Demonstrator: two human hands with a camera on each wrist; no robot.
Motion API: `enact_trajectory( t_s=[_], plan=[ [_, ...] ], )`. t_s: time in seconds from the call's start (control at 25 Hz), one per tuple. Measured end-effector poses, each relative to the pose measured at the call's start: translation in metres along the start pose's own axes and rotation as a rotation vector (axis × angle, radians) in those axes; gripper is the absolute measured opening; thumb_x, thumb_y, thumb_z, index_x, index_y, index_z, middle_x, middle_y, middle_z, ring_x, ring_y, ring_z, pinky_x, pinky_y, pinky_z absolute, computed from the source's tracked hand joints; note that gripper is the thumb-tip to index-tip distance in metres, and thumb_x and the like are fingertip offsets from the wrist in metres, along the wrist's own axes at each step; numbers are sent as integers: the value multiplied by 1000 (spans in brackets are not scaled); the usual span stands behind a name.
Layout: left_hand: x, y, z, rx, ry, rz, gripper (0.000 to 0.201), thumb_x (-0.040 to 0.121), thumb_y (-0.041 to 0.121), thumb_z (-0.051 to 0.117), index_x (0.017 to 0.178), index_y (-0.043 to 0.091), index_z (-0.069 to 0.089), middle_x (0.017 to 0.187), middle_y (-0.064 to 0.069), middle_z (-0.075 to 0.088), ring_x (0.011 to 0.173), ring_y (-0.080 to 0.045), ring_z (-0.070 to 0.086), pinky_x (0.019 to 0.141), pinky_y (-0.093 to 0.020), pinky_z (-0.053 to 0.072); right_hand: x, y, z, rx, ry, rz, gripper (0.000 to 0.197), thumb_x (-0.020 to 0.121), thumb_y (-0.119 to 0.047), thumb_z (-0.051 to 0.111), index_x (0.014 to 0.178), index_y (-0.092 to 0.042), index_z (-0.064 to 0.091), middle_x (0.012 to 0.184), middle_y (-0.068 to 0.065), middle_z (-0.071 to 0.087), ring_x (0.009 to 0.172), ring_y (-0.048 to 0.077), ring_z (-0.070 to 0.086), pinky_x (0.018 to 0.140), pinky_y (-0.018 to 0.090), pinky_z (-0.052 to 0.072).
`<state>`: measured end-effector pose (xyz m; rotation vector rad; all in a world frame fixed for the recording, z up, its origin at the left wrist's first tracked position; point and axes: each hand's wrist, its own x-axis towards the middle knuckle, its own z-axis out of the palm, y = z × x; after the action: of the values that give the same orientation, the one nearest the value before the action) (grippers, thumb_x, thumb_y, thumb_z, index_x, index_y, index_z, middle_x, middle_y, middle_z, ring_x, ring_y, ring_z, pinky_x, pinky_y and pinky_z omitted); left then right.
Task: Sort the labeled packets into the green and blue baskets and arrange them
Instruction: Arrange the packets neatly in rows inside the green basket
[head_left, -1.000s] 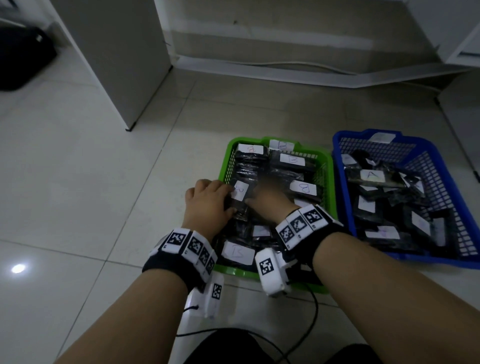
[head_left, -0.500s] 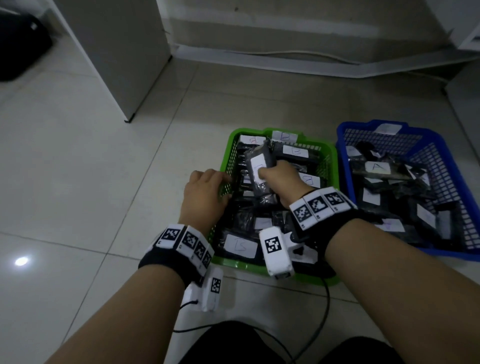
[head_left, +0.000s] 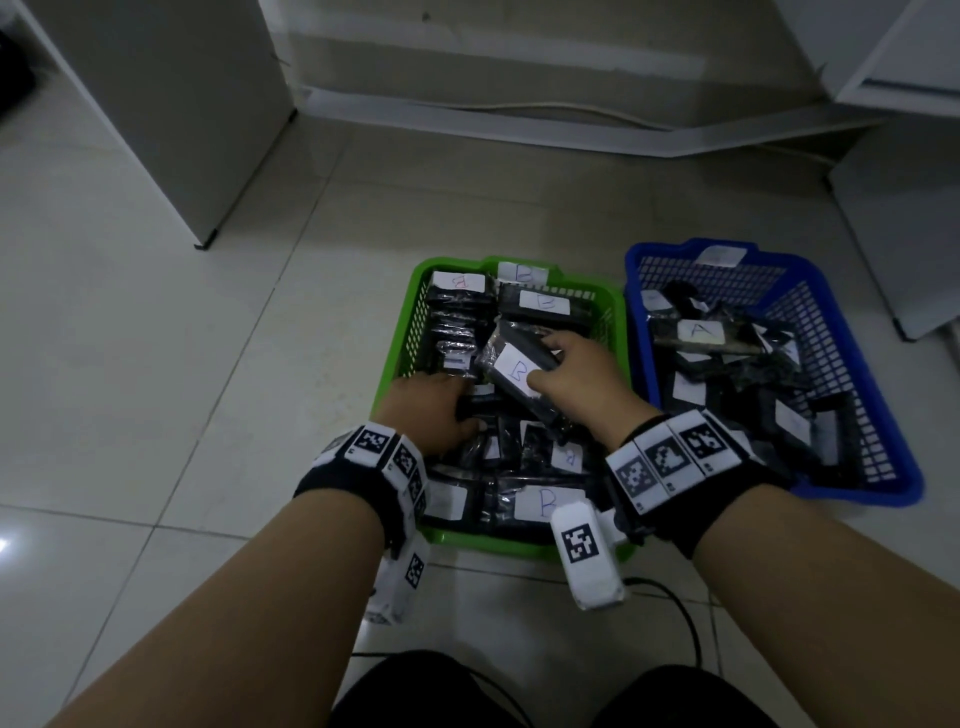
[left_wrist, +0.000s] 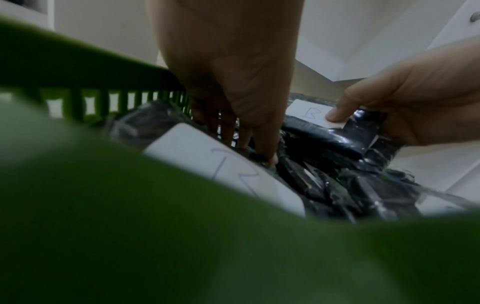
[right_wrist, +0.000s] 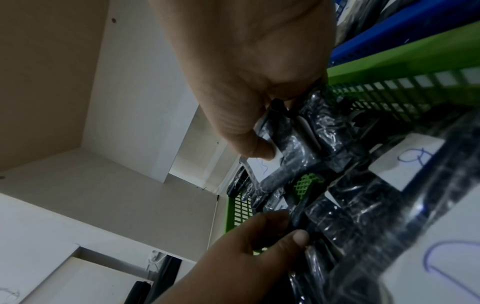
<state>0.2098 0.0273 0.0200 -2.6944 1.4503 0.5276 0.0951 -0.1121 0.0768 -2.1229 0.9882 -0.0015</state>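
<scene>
The green basket (head_left: 402, 332) is packed with black packets carrying white B labels. My right hand (head_left: 561, 364) grips one B packet (head_left: 511, 371) and holds it tilted just above the middle of the pile, thumb on its label; the left wrist view shows that packet (left_wrist: 324, 133) too. My left hand (head_left: 441, 408) reaches into the left-middle of the basket, its fingers (left_wrist: 244, 131) dug down between packets and its thumb (right_wrist: 298, 234) pinching the edge of a standing packet (right_wrist: 311, 216). The blue basket (head_left: 883, 415) to the right holds a loose heap of packets, one (head_left: 698, 332) marked A.
Both baskets stand side by side on a pale tiled floor. A white cabinet (head_left: 182, 104) is at the back left and white furniture (head_left: 909, 234) at the right. A black cable (head_left: 680, 618) loops on the floor near my knees.
My right hand has lifted the B packet out of the pile and tilted it. My left hand has left the basket's left rim and gone in among the packets.
</scene>
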Motion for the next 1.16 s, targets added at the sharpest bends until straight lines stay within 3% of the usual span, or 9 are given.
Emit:
enact_trajectory(
  t_s=[0.16, 0.32, 0.4, 0.52, 0.68, 0.84, 0.96, 1.16],
  plan=[
    [2, 7, 0, -25, -76, -81, 63, 83, 58, 49, 136, 26, 44, 135, -7, 44, 123, -28, 48, 102, -41, 37, 2, 5, 1, 74, -9, 25, 44, 78, -19, 65, 121, -15, 56, 101, 6, 66, 87, 24, 64, 70, 32, 53],
    [5, 8, -3, -48, -106, -121, 65, 80, 64, 49, 129, 21, 48, 130, -7, 55, 120, -28, 51, 100, -40, 38, -3, 7, -2, 68, -37, 30, 33, 80, -18, 64, 112, -12, 60, 99, 10, 67, 83, 26, 64, 70, 34, 52],
    [5, 8, -2, -58, -136, -124, 69, 82, 66, 46, 136, 23, 42, 136, -7, 50, 125, -28, 47, 105, -42, 33, -6, 10, -5, 63, -61, 42, 26, 80, -17, 62, 105, -8, 61, 98, 15, 67, 80, 28, 65, 69, 34, 50],
    [2, 10, -1, -63, -176, -100, 64, 89, 60, 41, 143, 28, 33, 143, -6, 41, 130, -27, 41, 110, -47, 22, -9, 17, -8, 108, -50, 80, 29, 80, -17, 61, 107, -6, 57, 103, 15, 65, 89, 32, 64, 78, 40, 53],
    [0, 12, -9, -46, -196, -82, 63, 87, 64, 41, 145, 42, 25, 143, -1, 48, 130, -23, 45, 110, -44, 20, -11, 22, -8, 167, 2, 88, 35, 81, -22, 62, 115, -15, 54, 107, 5, 61, 94, 25, 61, 86, 39, 52],
    [0, 15, -14, -63, -128, -112, 69, 74, 74, 51, 133, 39, 47, 130, 1, 58, 122, -21, 51, 107, -41, 26, -13, 21, -4, 189, -12, 100, 31, 82, -22, 62, 111, -15, 55, 99, 7, 63, 90, 27, 63, 80, 38, 52],
    [0, 15, -16, -95, -43, -117, 69, 71, 69, 60, 129, 33, 52, 122, -3, 58, 116, -23, 53, 104, -41, 34, -13, 20, -2, 239, 20, 122, 28, 82, -25, 60, 107, -15, 55, 99, 8, 65, 89, 28, 63, 83, 42, 53],
    [-3, 13, -22, 90, 67, -70, 33, 82, 49, 57, 107, 29, 64, 96, 3, 69, 98, -22, 63, 97, -36, 33, -14, 22, -3, 269, 19, 153, 29, 83, -24, 61, 109, -15, 51, 92, 6, 61, 87, 27, 62, 81, 39, 51]
  ],
)
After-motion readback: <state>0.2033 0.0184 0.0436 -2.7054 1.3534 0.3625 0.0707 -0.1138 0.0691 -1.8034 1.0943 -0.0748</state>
